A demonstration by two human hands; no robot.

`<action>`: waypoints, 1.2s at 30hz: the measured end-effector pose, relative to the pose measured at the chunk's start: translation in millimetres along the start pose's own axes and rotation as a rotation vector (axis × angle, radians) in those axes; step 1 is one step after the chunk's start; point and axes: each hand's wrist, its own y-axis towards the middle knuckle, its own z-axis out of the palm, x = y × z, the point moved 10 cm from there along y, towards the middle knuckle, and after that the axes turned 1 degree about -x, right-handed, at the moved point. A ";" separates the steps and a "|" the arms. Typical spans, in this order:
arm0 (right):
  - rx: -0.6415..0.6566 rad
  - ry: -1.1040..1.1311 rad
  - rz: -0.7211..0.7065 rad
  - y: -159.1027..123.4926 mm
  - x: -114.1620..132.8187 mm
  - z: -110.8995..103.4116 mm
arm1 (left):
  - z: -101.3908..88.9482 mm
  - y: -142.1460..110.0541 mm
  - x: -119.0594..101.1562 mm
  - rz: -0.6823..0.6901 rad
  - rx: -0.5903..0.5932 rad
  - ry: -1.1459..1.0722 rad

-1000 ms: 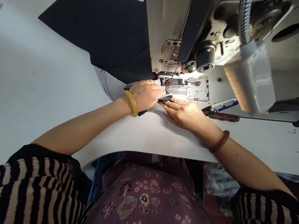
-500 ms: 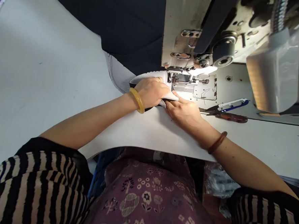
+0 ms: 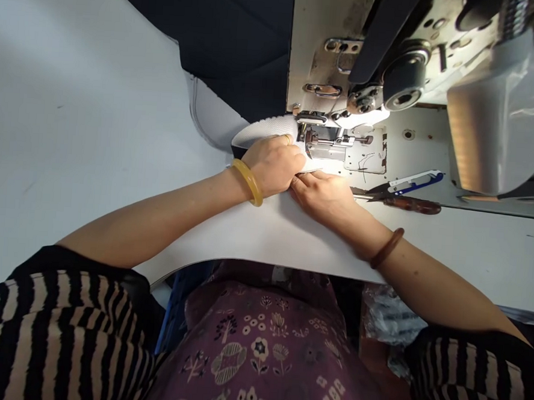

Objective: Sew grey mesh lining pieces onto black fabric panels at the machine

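White mesh fabric (image 3: 269, 128) with a dark underside lies folded at the presser foot of a sewing machine (image 3: 325, 65). My left hand (image 3: 273, 163), with a yellow bangle at the wrist, is closed on this fabric just left of the foot. Close against it, my right hand (image 3: 322, 196) pinches the fabric's near edge, its fingertips partly hidden under the fold. A large dark cloth (image 3: 231, 41) spreads behind, joined or lying next to a paler stitched piece (image 3: 215, 121); I cannot tell which.
Right of my right hand lie thread snips (image 3: 415, 182) with a white and blue handle and a brown-handled tool (image 3: 414, 205). A translucent lamp cover (image 3: 498, 117) hangs at the right. The white table (image 3: 94, 135) has a curved front edge before my apron.
The fabric corner that stuck up between my hands now lies flatter. My right hand has drawn slightly left and closer to my left hand. The whole view has shifted a little.
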 end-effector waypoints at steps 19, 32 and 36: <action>-0.134 0.176 0.058 -14.0 -1.2 -7.8 | 10.2 -25.7 9.6 0.101 -0.277 -0.051; -0.056 0.068 0.070 2.6 -0.2 -7.5 | 11.4 -20.2 20.7 0.159 -0.296 -0.126; -0.025 0.049 0.081 5.9 -0.6 -4.5 | 15.6 -13.6 27.5 0.159 -0.261 -0.145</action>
